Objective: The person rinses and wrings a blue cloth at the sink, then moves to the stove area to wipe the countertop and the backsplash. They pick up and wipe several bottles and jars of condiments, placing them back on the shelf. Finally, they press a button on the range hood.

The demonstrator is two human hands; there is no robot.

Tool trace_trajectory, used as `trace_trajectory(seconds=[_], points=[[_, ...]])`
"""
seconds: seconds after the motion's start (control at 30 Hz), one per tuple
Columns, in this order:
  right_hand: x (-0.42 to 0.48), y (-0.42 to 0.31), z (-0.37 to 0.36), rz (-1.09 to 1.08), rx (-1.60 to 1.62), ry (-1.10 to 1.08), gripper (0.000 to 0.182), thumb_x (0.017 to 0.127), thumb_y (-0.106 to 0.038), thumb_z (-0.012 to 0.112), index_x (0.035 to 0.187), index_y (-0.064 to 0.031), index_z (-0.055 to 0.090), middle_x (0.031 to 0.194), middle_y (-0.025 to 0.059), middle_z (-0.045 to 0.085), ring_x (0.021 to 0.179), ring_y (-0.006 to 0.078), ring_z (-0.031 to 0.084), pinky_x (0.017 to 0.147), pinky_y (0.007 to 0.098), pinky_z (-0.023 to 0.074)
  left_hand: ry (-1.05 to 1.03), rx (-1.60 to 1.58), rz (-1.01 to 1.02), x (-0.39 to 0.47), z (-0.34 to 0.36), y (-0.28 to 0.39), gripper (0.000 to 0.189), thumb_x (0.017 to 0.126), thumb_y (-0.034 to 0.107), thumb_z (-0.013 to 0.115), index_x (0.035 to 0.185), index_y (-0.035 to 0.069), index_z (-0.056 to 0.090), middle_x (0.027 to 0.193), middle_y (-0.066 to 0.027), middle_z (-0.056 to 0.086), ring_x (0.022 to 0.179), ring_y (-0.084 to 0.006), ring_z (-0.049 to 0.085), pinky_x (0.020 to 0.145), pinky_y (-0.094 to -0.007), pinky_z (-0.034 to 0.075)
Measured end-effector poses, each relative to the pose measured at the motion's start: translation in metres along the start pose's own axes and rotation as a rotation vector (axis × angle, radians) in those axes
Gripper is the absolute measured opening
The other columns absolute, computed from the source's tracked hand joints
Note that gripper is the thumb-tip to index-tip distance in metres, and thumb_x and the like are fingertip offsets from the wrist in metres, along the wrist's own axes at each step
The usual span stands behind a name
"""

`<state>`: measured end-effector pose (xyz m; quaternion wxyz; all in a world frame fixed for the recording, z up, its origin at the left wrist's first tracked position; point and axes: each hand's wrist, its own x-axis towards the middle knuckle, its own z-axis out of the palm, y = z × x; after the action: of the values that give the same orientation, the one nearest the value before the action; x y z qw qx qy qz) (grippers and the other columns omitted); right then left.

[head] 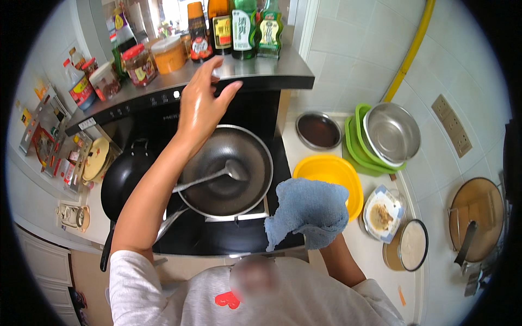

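Note:
My left hand point(206, 98) is raised near the front edge of the metal range hood point(244, 71), fingers apart and curved, holding nothing. Below it a wok point(226, 195) sits on the black cooktop point(212, 236), with a metal spatula point(234, 171) resting inside. A blue cloth point(312, 208) hangs over my right hand, which it hides; only the forearm shows beneath it. Behind the cloth, and partly covered by it, is a yellow plastic basin point(326, 165). A second black pan point(128, 179) stands left of the wok, partly behind my left forearm.
Sauce bottles point(244, 36) and jars point(138, 67) line the hood's top. Green baskets point(355, 146) with a steel bowl point(393, 130), a round dark-filled dish point(319, 130), a food plate point(383, 216) and a round container point(412, 244) stand on the right counter. A glass lid point(481, 216) hangs on the wall.

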<state>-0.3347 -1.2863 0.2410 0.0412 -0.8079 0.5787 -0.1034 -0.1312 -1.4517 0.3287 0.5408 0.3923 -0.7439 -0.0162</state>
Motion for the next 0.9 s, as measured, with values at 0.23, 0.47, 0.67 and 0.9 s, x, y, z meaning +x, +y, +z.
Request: trace_trajectory(seconds=[0.23, 0.47, 0.67, 0.9], points=[[0.036, 0.051, -0.073, -0.369, 0.143, 0.197, 0.028, 0.056, -0.025, 0.072, 0.079, -0.0148, 0.061, 0.083, 0.0033, 0.057, 0.081, 0.0236, 0.056, 0.072, 0.0316, 0.0439, 0.234, 0.364, 0.325, 0.086, 0.085, -0.02, 0.054, 0.074, 0.018, 0.07, 0.118, 0.001, 0.045, 0.112, -0.0177, 0.051, 0.105, -0.0335, 0.05, 0.084, -0.0386, 0.044], [0.05, 0.085, -0.056, -0.195, 0.164, 0.277, 0.038, 0.061, -0.023, 0.07, 0.096, -0.019, 0.058, 0.096, 0.0034, 0.055, 0.091, 0.024, 0.054, 0.08, 0.0344, 0.042, 0.581, 0.518, 0.48, 0.156, 0.128, 0.0, 0.06, 0.079, 0.036, 0.064, 0.122, 0.0, 0.043, 0.092, -0.0169, 0.059, 0.075, -0.0251, 0.059, 0.059, -0.0306, 0.049], [0.057, 0.104, -0.014, -0.221, 0.666, 0.587, 0.042, 0.063, -0.024, 0.07, 0.102, -0.0173, 0.056, 0.1, 0.0037, 0.055, 0.094, 0.0234, 0.053, 0.083, 0.0337, 0.0411, 0.188, 0.406, -0.064, 0.195, 0.129, 0.007, 0.073, 0.075, 0.039, 0.065, 0.123, -0.007, 0.037, 0.1, -0.0244, 0.058, 0.091, -0.0378, 0.058, 0.078, -0.0427, 0.047], [0.055, 0.11, 0.0, -0.236, 0.875, 0.659, 0.046, 0.065, -0.024, 0.07, 0.108, -0.0154, 0.053, 0.106, 0.0042, 0.054, 0.098, 0.0227, 0.053, 0.087, 0.0328, 0.04, 0.114, 0.314, -0.1, 0.215, 0.14, -0.011, 0.051, 0.07, 0.038, 0.067, 0.096, -0.006, 0.057, 0.088, -0.0255, 0.062, 0.088, -0.0365, 0.06, 0.078, -0.0403, 0.047]])
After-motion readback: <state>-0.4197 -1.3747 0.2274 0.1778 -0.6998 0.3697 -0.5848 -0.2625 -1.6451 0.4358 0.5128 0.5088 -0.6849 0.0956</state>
